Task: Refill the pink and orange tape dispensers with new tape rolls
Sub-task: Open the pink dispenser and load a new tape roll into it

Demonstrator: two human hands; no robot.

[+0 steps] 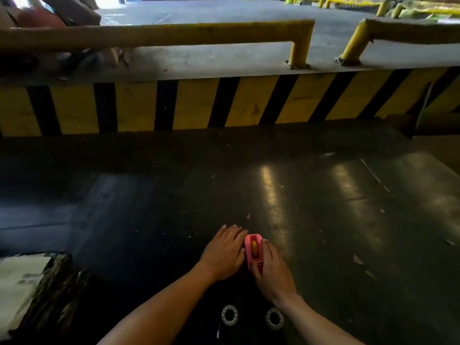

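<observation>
Nearest, two tape rolls (229, 315) lie on the dark tabletop (323, 195) between the forearms. Farther, the pink dispenser (254, 250) stands between both hands: right hand (272, 272) gripping its right side, left hand (224, 252) spread flat, fingers (234, 232) touching its left edge.

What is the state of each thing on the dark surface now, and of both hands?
pink tape dispenser: on the dark surface, yellow-cored roll inside, held between both hands.
left hand: flat, fingers extended, against the dispenser's left side.
right hand: gripping the dispenser's right side.
two tape rolls: lying flat, untouched, near the wrists.
</observation>
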